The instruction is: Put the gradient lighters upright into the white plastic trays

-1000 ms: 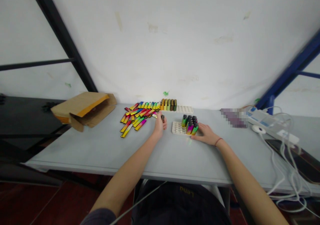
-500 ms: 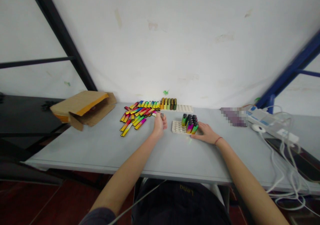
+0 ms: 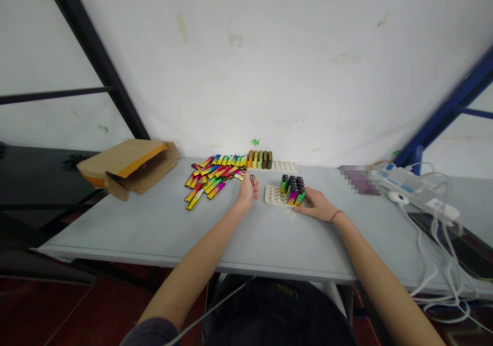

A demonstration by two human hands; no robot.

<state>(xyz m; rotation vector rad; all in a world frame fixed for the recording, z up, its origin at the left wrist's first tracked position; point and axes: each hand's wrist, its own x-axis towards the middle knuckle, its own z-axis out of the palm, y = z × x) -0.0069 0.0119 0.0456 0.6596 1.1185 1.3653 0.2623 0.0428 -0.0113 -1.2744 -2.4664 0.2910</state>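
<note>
My left hand (image 3: pixel 246 193) is closed around a small lighter-shaped case (image 3: pixel 252 178); its dark end shows above my fingers and the rest is hidden. Just right of that hand is a white tray with round holes (image 3: pixel 270 196). Several shiny gradient-coloured cases with black tops (image 3: pixel 293 191) stand upright in its right part; its left holes show bare. My right hand (image 3: pixel 318 206) holds the tray's right end, thumb at the front corner and fingers behind. Left of my left hand, many similar shiny cases (image 3: pixel 215 174) lie in a loose pile.
At the back, a block of upright yellow-to-brown cases (image 3: pixel 260 159) stands beside another white holed tray (image 3: pixel 285 167). An opened cardboard box (image 3: pixel 127 164) lies at left. On the right are a power strip (image 3: pixel 419 192), tangled white cables (image 3: pixel 437 248) and a dark phone-like slab (image 3: pixel 470 248).
My left hand has shifted slightly to the right, away from the pile and towards the tray, with the case still in it. My right hand stays at the tray.
</note>
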